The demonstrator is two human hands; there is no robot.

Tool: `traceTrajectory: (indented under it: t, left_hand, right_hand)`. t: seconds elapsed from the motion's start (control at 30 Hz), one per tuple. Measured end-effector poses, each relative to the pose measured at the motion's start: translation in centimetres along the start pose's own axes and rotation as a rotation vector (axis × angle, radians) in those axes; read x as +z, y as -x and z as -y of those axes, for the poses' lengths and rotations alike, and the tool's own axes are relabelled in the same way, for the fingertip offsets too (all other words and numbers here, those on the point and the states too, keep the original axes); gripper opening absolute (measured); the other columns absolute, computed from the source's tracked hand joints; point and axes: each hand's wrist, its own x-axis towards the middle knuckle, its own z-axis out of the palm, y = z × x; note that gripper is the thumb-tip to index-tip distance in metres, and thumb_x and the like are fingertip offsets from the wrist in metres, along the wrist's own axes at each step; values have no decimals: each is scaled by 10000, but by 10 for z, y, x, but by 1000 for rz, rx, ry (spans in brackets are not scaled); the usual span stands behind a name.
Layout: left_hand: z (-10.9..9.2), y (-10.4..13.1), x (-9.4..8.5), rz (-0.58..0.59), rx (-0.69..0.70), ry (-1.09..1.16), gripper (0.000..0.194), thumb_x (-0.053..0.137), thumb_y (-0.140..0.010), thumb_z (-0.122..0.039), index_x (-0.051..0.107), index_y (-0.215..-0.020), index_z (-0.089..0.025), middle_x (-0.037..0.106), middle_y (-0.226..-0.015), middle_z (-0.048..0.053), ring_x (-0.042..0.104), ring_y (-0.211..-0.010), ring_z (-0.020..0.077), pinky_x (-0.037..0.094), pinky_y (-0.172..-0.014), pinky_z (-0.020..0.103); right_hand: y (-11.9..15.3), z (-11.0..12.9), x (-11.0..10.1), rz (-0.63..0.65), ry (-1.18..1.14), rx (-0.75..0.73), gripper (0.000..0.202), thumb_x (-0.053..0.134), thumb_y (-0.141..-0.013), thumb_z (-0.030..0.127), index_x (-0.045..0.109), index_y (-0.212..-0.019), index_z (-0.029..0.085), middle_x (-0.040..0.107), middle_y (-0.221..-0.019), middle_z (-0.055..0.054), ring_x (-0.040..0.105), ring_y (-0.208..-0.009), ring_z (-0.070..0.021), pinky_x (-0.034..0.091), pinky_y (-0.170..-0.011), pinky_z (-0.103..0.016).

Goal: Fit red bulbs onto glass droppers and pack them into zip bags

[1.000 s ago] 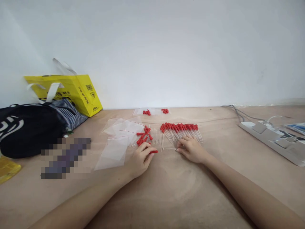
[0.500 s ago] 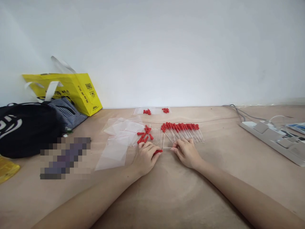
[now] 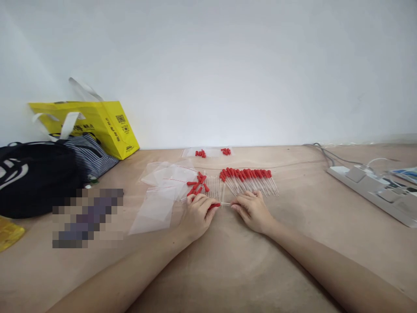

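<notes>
Just a red bulb (image 3: 215, 205) and slender, seemingly clear tube (image 3: 226, 204) in pinching hands (image 3: 201, 216) (image 3: 252, 214).

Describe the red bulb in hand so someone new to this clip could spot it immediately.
On the wooden table, look just in front of the row of red-topped tubes. The red bulb sticks out of the left hand, its end by the clear tube that the right hand holds. Unlike the loose red bulbs scattered beyond, this one is pinched.

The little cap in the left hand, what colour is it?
Red: the cap shows best in the head view.
</notes>
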Motion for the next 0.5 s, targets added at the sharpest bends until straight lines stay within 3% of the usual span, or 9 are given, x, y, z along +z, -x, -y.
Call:
traceTrajectory:
  t: [0.3, 0.5]
  left_hand:
    - [1, -5, 1, -31, 32, 89, 149, 432, -839, -226, 569, -795, -188, 652, -770, -6, 552, -714, 139, 326, -747, 316]
    - [1, -5, 3, 4, 16, 100, 134, 428, -834, -203, 543, -766, -190, 647, -776, -18, 561, -736, 136, 267, -825, 360]
  right_hand:
    - [0, 0, 5, -46, 61, -91, 191, 432, -830, 241, 621, -855, 234, 608, -674, -9, 440, -686, -137, 208, -684, -313]
    - [-2, 0, 6, -65, 172, -196, 178, 450, -794, 200, 627, -804, 215, 569, -604, -16, 404, -677, -145, 204, -679, -322]
